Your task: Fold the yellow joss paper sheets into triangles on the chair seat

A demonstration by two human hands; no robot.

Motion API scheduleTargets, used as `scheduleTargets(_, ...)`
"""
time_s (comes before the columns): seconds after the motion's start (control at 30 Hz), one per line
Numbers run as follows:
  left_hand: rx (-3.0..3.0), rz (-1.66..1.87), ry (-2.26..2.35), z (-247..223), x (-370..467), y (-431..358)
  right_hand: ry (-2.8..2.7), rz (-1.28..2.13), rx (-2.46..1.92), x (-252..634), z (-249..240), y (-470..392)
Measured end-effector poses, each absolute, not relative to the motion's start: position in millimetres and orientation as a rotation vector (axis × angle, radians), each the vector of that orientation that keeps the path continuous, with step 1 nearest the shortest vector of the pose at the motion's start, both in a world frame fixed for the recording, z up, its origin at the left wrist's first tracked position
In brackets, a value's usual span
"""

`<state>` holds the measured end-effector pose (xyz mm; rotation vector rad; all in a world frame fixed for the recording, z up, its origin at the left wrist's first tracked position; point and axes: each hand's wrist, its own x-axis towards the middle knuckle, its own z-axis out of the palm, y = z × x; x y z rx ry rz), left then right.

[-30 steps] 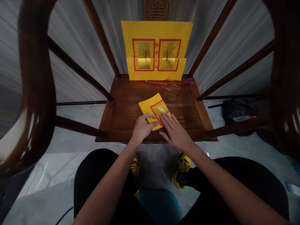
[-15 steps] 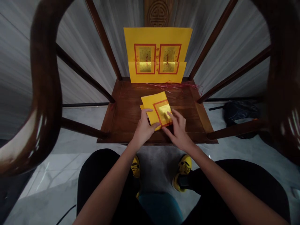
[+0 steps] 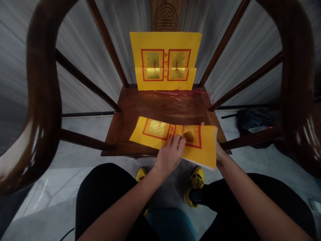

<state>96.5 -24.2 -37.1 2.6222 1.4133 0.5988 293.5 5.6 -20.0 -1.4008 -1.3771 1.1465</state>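
A long sheet of yellow joss paper [image 3: 156, 129] with red-framed gold foil squares lies unfolded over the front of the wooden seat. My left hand [image 3: 172, 152] has its fingers curled onto the middle of the sheet, by the red print between the squares. At the sheet's right end, my right hand [image 3: 218, 153] grips from behind and below; most of its fingers are hidden by the paper. Further back, a larger yellow joss paper [image 3: 165, 39] with two gold squares stands upright, creased across, at the rear of the seat.
Thin red strings [image 3: 180, 95] lie in front of the standing paper. The dark wooden chair [image 3: 140, 103] has curved arms and slanting spindles on both sides. A black bag [image 3: 253, 122] sits on the floor at the right. Yellow shoes [image 3: 197, 179] show below the seat.
The folded joss paper has been opened out into a wide sheet. My left hand has moved right to its middle, and my right hand has moved right and down behind its right end.
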Motion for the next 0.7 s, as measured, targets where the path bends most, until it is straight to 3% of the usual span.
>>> scheduleTargets(0.2,2.491,0.379,1.601,-15.4,111.7,-19.3,-1.191,1.206,-1.395,304.0,-1.1,30.7)
scheduleTargets(0.33,2.484,0.473,1.11,-6.5,80.1,7.1,-1.419,0.827,-1.556,320.8,-21.2,39.9)
scheduleTargets(0.47,2.341,0.591,1.332,-13.8,47.9,41.2,-1.882,0.352,-1.643,325.6,-34.2,31.2)
scheduleTargets(0.63,2.33,0.453,1.441,-28.9,48.8,58.3,-2.077,0.193,-1.653,319.9,-34.3,25.8)
scheduleTargets(0.7,2.365,0.548,1.386,-22.0,53.5,47.8,-2.116,0.156,-1.665,319.8,-35.6,26.7)
